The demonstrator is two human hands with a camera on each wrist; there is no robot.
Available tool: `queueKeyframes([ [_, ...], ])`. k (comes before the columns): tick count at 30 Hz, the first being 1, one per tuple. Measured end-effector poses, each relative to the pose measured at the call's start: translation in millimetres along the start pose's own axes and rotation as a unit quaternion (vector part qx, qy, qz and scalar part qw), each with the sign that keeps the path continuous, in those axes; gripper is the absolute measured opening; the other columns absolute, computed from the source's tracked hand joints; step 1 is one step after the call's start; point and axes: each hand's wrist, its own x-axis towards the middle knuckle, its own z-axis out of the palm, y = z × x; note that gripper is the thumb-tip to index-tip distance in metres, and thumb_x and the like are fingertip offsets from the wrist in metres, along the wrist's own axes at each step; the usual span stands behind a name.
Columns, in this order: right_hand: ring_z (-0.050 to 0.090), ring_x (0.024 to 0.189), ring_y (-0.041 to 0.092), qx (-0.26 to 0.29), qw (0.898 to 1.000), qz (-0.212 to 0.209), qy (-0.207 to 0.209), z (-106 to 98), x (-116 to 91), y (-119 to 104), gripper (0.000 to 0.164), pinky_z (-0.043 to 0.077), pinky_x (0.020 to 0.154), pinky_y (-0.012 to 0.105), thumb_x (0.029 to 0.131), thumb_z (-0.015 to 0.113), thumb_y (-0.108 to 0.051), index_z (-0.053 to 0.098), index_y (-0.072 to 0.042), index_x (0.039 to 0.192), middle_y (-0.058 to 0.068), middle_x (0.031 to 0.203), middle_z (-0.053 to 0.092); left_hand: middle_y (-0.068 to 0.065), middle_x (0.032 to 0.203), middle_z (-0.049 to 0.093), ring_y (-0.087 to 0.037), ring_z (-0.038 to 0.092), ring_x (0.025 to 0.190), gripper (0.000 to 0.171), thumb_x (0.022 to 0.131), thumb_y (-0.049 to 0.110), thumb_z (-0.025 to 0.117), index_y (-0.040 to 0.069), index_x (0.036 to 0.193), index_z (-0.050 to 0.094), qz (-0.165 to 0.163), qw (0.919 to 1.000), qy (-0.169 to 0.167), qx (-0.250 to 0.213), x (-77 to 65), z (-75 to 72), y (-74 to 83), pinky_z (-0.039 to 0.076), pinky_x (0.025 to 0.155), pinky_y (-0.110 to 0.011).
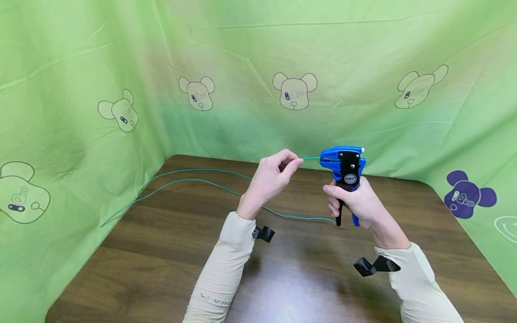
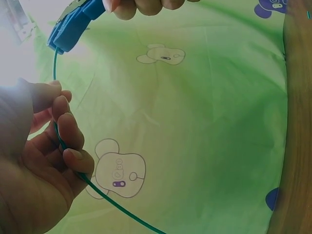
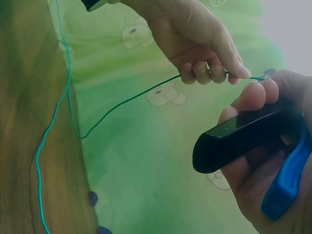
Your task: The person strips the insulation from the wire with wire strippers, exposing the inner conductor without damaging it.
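Observation:
A blue and black wire stripper (image 1: 349,165) is held upright by my right hand (image 1: 359,201), its nose facing left. In the right wrist view the fingers curl round its black handle (image 3: 243,131), with the blue handle (image 3: 285,187) against the palm. My left hand (image 1: 271,176) pinches a thin green wire (image 1: 311,158) between thumb and index finger. The short length past those fingertips reaches into the stripper's nose. Seen from the left wrist, the wire (image 2: 124,209) also passes through the other curled fingers. Where it enters, the wire's tip is hidden inside the tool.
The rest of the wire (image 1: 190,180) loops left across the brown wooden table (image 1: 161,264). Its other end, with a thin pale tip, lies beneath the stripper's handles. A green curtain (image 1: 250,49) with printed bear heads encloses the back and sides.

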Motion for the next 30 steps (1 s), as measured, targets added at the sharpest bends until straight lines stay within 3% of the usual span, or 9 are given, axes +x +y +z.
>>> queueKeyframes([
  [13, 0.048, 0.038, 0.018, 0.027, 1.0, -0.003, 0.0, 0.3, -0.4, 1.1, 0.03, 0.042, 0.04, 0.037, 0.097, 0.057, -0.004, 0.05, -0.008, 0.068, -0.001, 0.05, 0.047, 0.003, 0.07, 0.054, -0.007, 0.045, 0.06, 0.014, 0.098, 0.026, 0.061, 0.014, 0.093, 0.068, -0.001, 1.0, -0.005, 0.002, 0.1, -0.9, -1.2, 0.038, 0.056, -0.018],
  [30, 0.05, 0.039, 0.018, 0.0, 1.0, 0.002, 0.014, 0.2, -1.7, -0.9, 0.032, 0.044, 0.042, 0.04, 0.096, 0.059, -0.005, 0.05, -0.007, 0.066, -0.001, 0.05, 0.048, 0.003, 0.067, 0.052, -0.007, 0.045, 0.059, 0.014, 0.097, 0.025, 0.063, 0.014, 0.09, 0.068, -0.002, 1.0, 0.006, -0.005, 0.2, -3.4, -3.6, 0.037, 0.055, -0.019],
])
